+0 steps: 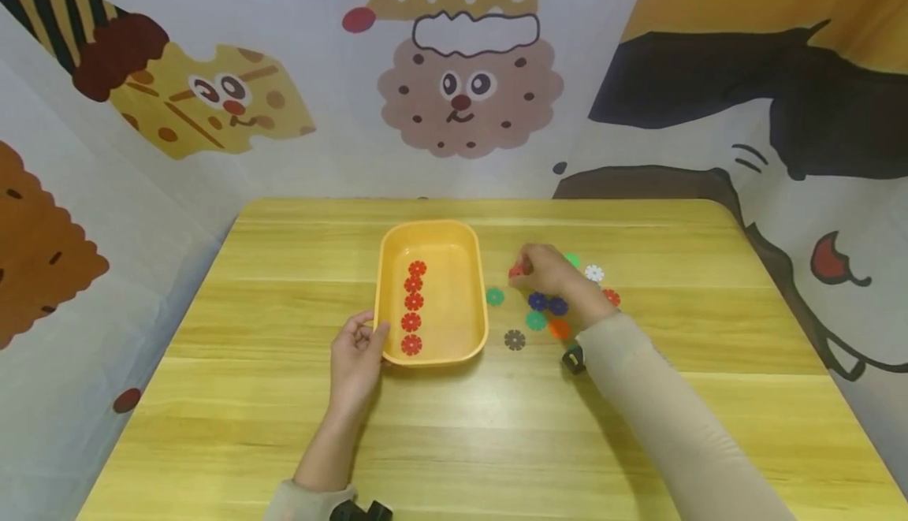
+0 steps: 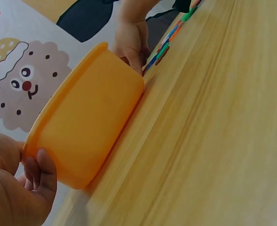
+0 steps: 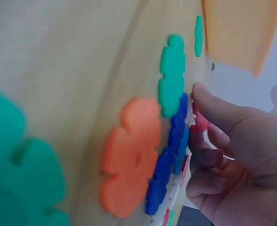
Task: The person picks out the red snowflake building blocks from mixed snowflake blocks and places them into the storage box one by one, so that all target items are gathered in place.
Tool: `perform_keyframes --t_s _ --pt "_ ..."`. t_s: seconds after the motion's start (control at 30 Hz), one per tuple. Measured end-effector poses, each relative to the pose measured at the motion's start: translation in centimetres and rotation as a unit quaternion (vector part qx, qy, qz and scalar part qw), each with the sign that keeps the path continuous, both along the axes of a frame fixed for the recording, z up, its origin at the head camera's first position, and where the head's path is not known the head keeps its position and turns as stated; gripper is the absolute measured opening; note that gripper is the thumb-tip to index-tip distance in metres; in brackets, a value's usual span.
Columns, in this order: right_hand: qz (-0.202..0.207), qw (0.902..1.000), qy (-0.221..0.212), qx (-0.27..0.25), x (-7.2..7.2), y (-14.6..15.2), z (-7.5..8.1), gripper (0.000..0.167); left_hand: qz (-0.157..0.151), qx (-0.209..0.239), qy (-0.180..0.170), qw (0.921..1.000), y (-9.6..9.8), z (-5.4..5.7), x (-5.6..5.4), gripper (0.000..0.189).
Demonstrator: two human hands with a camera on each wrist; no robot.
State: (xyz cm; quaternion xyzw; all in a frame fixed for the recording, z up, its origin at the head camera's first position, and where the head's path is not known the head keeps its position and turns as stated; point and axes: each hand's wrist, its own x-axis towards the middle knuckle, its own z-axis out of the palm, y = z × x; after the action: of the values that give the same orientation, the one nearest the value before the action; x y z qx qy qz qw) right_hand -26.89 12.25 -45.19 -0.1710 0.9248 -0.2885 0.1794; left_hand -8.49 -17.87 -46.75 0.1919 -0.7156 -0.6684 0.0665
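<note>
A yellow plastic tray (image 1: 454, 292) stands on the table, with several red snowflake discs (image 1: 414, 300) lined up in a column along its left side. My left hand (image 1: 358, 359) grips the tray's left rim near the front corner, thumb over the edge and fingers curled against the outer wall, as the left wrist view shows. To the right of the tray, my right hand (image 1: 549, 273) pinches another red snowflake disc (image 3: 200, 120) between thumb and fingers. Beneath and around that hand lie loose discs: green (image 3: 172, 75), orange (image 3: 133, 157) and dark blue (image 3: 159, 181).
A green disc (image 1: 494, 296) lies close to the tray's right wall, with a grey-brown disc (image 1: 514, 340) nearer the front. Past the right hand are a white disc (image 1: 594, 273) and a red one (image 1: 611, 298). Cartoon-printed cloth (image 1: 468, 174) hangs behind the table.
</note>
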Motion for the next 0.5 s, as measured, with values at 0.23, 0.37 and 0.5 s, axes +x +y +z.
perform_keyframes --t_s 0.23,0.37,0.5 --pt "0.015 0.9996 0.021 -0.014 0.12 0.41 -0.33 0.037 -0.004 0.008 -0.002 1.0 0.04 0.17 0.03 0.033" --pt "0.04 0.999 0.009 -0.019 0.29 0.58 -0.11 0.023 -0.003 0.007 -0.004 1.0 0.08 0.18 0.05 0.033" --pt "0.057 0.9981 0.02 -0.015 0.47 0.64 0.25 0.019 -0.001 0.005 -0.003 1.0 0.1 0.24 0.08 0.033"
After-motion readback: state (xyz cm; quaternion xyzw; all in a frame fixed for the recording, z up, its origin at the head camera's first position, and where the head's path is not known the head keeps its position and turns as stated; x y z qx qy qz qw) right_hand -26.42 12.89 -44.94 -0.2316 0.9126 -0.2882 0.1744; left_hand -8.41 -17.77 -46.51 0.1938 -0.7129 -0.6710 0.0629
